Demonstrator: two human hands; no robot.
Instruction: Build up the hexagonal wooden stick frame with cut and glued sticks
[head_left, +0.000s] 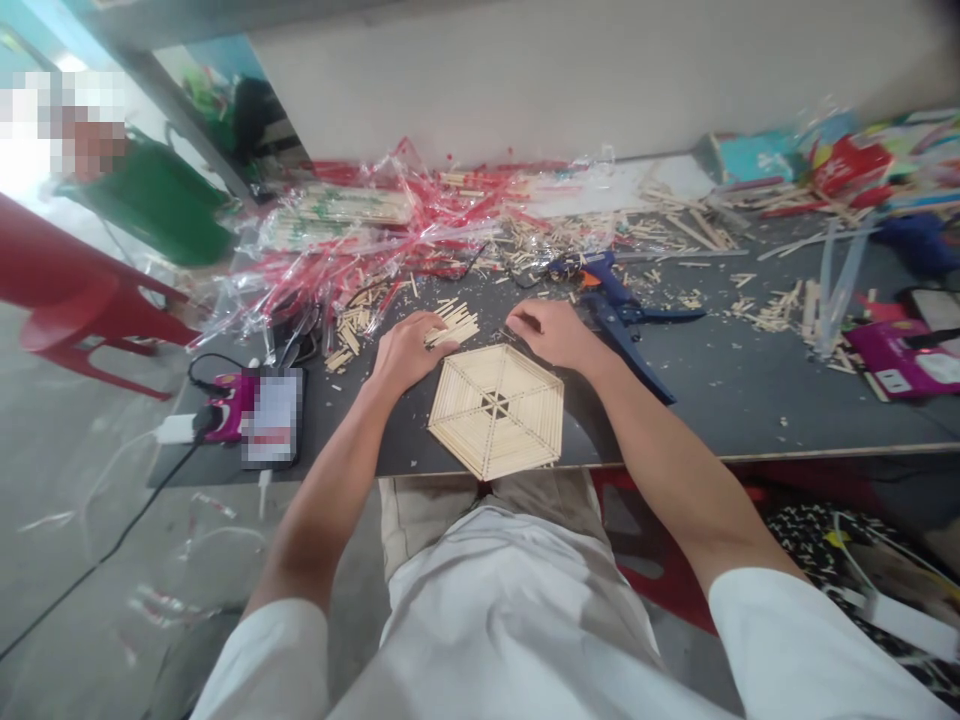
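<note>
A hexagonal panel of pale wooden sticks (517, 385) lies flat near the table's front edge, with spokes and a small dark opening in its middle. At its upper left, my left hand (411, 352) has thumb and fingers closed about a loose bunch of short wooden sticks (459, 322). My right hand (553, 332) is just above the panel's upper right side, fingers curled and tips drawn together; anything between them is too small to make out. Blue cutting pliers (634, 345) lie right of my right hand, near a blue glue gun (611, 280).
Red-and-clear plastic wrappers (390, 225) and stick packs heap along the back. Stick scraps (772, 308) are scattered rightward. A phone (274, 418) and purple power strip (229, 408) sit left, another purple strip (900, 358) right. A red stool (97, 300) stands beyond the left end.
</note>
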